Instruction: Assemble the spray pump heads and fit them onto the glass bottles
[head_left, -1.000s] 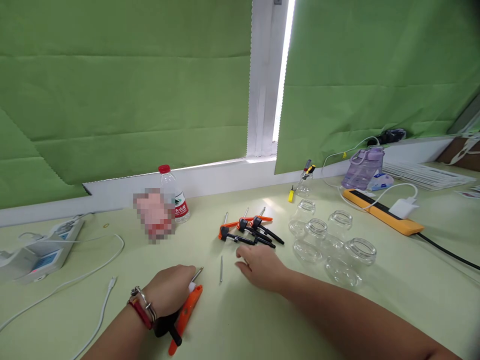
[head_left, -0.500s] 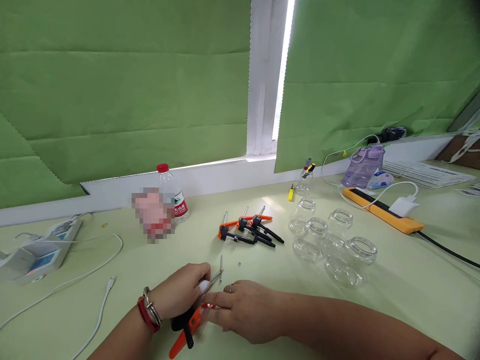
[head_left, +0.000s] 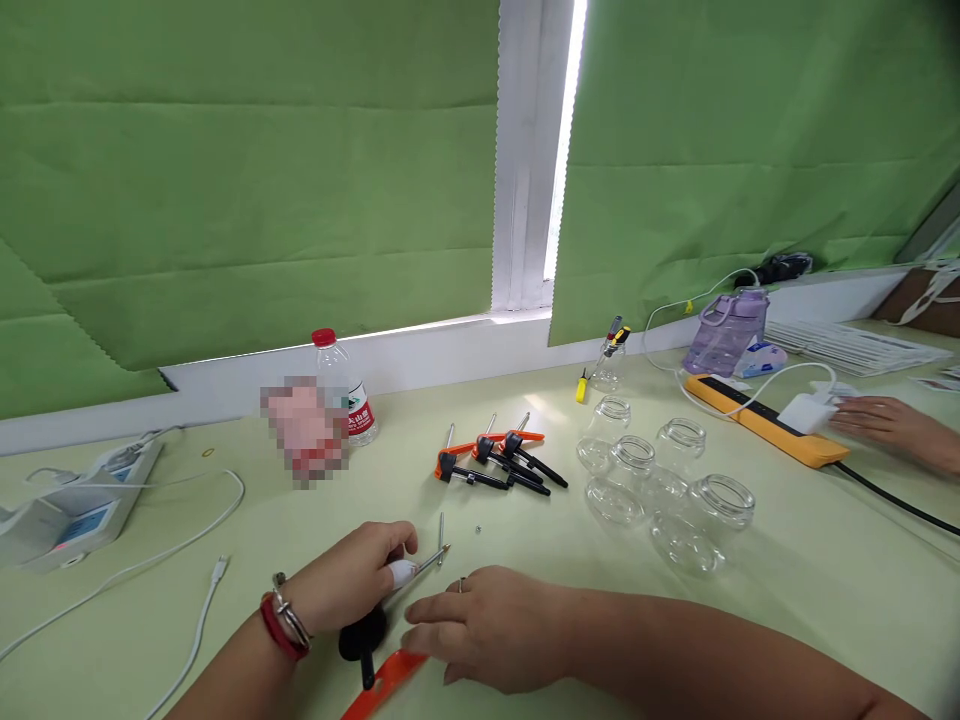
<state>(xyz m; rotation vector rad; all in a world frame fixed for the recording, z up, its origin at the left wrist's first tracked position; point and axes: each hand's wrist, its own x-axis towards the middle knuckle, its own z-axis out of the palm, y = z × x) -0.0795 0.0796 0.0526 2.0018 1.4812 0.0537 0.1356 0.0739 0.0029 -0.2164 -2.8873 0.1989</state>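
Another person's hand [head_left: 889, 425] has been brought near charger [head_left: 807, 413]. Rod [head_left: 433, 558] is grasped by left hand [head_left: 349, 578], right grip [head_left: 499, 630] unclear. Bottle [head_left: 360, 412] is red-labelled.

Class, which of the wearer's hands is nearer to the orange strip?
Right. The right hand has its fingertips at the far end of the orange strip, touching or nearly so; the left hand is farther forward, with the black knob between.
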